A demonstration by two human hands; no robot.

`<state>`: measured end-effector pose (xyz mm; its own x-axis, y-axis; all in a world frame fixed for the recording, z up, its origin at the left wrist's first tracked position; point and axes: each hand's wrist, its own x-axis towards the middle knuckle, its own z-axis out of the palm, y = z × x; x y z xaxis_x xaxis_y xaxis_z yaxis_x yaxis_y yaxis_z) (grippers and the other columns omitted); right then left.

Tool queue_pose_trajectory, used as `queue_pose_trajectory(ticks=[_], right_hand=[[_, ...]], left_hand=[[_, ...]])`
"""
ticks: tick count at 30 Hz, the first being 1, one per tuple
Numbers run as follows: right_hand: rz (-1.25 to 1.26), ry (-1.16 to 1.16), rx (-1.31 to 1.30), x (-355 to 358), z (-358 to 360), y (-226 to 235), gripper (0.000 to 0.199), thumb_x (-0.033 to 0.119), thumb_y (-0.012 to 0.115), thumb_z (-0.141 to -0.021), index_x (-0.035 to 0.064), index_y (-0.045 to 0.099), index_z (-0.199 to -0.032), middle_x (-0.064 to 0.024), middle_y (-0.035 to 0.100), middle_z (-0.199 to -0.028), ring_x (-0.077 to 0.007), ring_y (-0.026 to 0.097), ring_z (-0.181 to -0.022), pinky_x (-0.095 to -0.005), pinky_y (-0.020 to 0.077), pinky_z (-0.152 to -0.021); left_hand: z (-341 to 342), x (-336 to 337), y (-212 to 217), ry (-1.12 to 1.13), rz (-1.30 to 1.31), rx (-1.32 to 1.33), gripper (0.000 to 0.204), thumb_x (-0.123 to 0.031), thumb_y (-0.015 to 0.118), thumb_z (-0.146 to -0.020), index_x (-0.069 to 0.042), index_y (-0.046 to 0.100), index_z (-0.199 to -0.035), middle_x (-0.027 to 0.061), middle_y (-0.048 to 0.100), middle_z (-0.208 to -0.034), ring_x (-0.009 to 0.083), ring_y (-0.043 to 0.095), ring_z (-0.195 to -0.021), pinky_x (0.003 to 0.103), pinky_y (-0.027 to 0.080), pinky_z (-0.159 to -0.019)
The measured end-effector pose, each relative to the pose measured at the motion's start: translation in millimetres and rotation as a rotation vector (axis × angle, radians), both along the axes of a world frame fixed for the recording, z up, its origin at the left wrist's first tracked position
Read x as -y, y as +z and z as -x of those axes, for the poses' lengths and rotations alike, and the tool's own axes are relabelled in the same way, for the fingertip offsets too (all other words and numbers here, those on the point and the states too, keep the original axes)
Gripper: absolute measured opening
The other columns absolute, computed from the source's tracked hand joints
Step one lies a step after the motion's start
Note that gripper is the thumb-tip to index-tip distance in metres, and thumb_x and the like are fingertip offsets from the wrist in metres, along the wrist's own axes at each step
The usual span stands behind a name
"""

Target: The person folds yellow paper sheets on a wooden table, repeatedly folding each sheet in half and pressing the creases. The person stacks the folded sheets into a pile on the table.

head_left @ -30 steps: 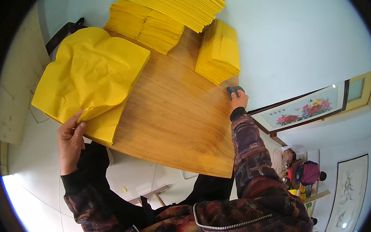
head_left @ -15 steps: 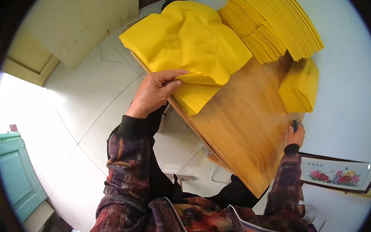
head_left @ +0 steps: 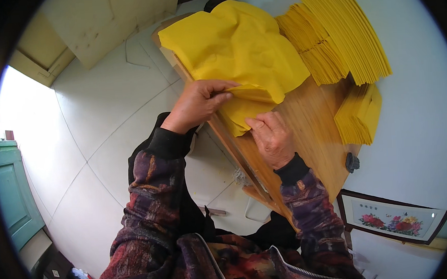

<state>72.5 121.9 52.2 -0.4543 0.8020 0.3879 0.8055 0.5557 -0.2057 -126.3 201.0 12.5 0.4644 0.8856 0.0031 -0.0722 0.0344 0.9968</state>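
Large yellow paper sheets (head_left: 238, 46) lie loosely over the far left part of a wooden table (head_left: 309, 114). My left hand (head_left: 199, 104) pinches their near edge between thumb and fingers, lifting it into a fold. Close by on the right, my right hand (head_left: 272, 136) is closed at the near corner of the lower yellow sheet, thumb and forefinger pressed together on it. At the table's right edge sits a small dark grey object (head_left: 352, 162), crumpled-looking; its kind I cannot make out.
Folded yellow paper stands in thick stacks (head_left: 350, 29) at the far right, with a smaller folded stack (head_left: 360, 113) nearer. A framed flower picture (head_left: 394, 216) is at the lower right. Pale floor tiles (head_left: 110, 126) and a green cabinet (head_left: 14, 188) lie to the left.
My right hand has let go of the dark object at the table's right edge and come left to the yellow sheet's corner. The left hand keeps its pinch.
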Motion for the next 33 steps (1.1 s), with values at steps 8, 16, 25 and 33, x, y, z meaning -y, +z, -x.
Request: queue_pose_trajectory(ticks=[8,16,25,33], right_hand=[[0.306,-0.08,-0.327,-10.8,-6.2,4.3,0.01,0.0,0.068,-0.076,0.0031,0.061,-0.083,-0.01,0.057,-0.08,-0.0264,0.057,-0.072,-0.0344,0.0469,-0.063],[0.68,-0.078,-0.422,-22.3,-22.7,16.8,0.011,0.003,0.07,-0.081,0.0044,0.059,-0.084,0.0021,0.053,-0.08,-0.007,0.048,-0.071,-0.0213,0.0403,-0.064],[0.701,-0.092,-0.567,-30.5,-26.0,16.0,0.011,0.006,0.069,-0.082,0.0017,0.059,-0.081,-0.0006,0.054,-0.073,-0.0077,0.047,-0.065,-0.022,0.04,-0.06],[0.293,-0.146,-0.382,0.4,-15.9,11.0,0.028,-0.002,0.069,-0.079,0.0037,0.056,-0.104,-0.0029,0.054,-0.085,-0.0126,0.053,-0.069,-0.0228,0.0431,-0.061]], left_hand=[[-0.7,-0.4,-5.3,0.0,-0.095,0.034,0.023,-0.003,0.057,-0.092,0.0,0.063,-0.114,-0.0009,0.063,-0.087,0.006,0.053,-0.076,0.022,0.047,-0.071],[1.0,-2.1,-4.5,-0.043,-0.069,0.029,0.023,-0.004,0.058,-0.092,0.001,0.063,-0.114,0.0037,0.067,-0.098,0.009,0.058,-0.091,0.025,0.047,-0.085],[-1.5,-2.0,-13.3,-0.055,-0.046,0.13,0.027,-0.001,0.061,-0.087,-0.001,0.064,-0.113,0.008,0.069,-0.102,0.0129,0.063,-0.094,0.025,0.049,-0.085],[-2.9,-2.9,-13.1,0.007,-0.18,-0.049,0.024,-0.002,0.06,-0.088,-0.002,0.066,-0.111,0.0073,0.07,-0.097,0.0133,0.064,-0.086,0.025,0.049,-0.08]])
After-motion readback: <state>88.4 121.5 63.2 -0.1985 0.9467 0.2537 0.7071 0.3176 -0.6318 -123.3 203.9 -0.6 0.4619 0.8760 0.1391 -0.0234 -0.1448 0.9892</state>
